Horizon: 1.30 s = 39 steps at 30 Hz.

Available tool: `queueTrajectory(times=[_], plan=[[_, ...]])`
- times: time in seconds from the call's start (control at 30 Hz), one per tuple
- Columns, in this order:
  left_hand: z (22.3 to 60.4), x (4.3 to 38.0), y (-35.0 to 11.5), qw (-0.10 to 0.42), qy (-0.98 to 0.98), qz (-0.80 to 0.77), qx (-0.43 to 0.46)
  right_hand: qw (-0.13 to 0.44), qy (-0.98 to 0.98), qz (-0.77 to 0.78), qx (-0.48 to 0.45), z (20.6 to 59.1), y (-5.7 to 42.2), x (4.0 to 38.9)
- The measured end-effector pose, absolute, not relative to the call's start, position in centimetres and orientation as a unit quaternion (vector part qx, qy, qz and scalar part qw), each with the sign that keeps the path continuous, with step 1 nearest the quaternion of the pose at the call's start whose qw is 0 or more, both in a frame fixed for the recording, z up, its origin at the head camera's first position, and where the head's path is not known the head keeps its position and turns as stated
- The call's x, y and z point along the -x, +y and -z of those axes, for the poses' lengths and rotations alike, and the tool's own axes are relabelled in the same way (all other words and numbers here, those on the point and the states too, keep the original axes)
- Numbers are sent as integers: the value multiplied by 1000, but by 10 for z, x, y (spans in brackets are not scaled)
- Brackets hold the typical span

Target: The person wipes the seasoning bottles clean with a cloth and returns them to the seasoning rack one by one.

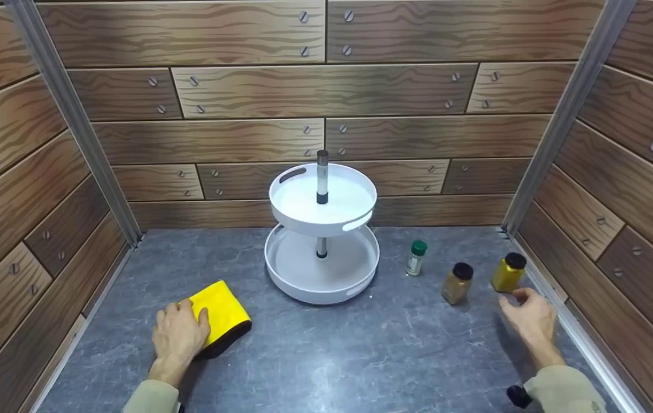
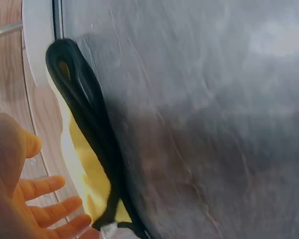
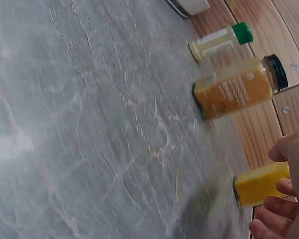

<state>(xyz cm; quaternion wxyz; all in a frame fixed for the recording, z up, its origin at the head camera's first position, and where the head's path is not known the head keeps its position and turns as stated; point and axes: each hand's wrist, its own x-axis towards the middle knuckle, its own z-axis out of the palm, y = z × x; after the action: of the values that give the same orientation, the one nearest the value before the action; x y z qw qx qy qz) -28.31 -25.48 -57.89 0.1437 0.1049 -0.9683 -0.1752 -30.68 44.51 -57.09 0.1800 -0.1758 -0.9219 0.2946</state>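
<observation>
My left hand (image 1: 179,331) is at the left side of a folded yellow cloth (image 1: 220,310) with a dark edge, thumb toward the cloth. In the left wrist view its fingers (image 2: 47,214) are spread beside the cloth's yellow side and do not curl round it. My right hand (image 1: 531,316) is just in front of a spice jar of yellow powder (image 1: 506,275) with a black lid, fingers loosely bent. Whether they touch it cannot be told. A spice jar of tan powder (image 1: 456,287), black-lidded, and a small green-capped spice bottle (image 1: 415,261) stand upright to its left.
A white two-tier round tray stand (image 1: 322,292) with a central post stands at the back middle of the grey marbled table (image 1: 326,355). Wood-patterned walls (image 1: 326,92) with metal corner strips enclose the back and both sides.
</observation>
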Motion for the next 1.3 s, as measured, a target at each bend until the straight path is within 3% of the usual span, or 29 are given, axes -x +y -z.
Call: queueTrajectory(times=[0.57, 1.1, 1.3], plan=[[580, 300, -283, 82, -971, 167, -149, 113, -934, -255, 225, 556, 469, 332], [583, 315, -287, -7, -974, 164, -156, 119, -930, -258, 232, 560, 474, 353], [580, 316, -290, -11, -972, 172, -163, 123, -935, -253, 214, 563, 474, 360]])
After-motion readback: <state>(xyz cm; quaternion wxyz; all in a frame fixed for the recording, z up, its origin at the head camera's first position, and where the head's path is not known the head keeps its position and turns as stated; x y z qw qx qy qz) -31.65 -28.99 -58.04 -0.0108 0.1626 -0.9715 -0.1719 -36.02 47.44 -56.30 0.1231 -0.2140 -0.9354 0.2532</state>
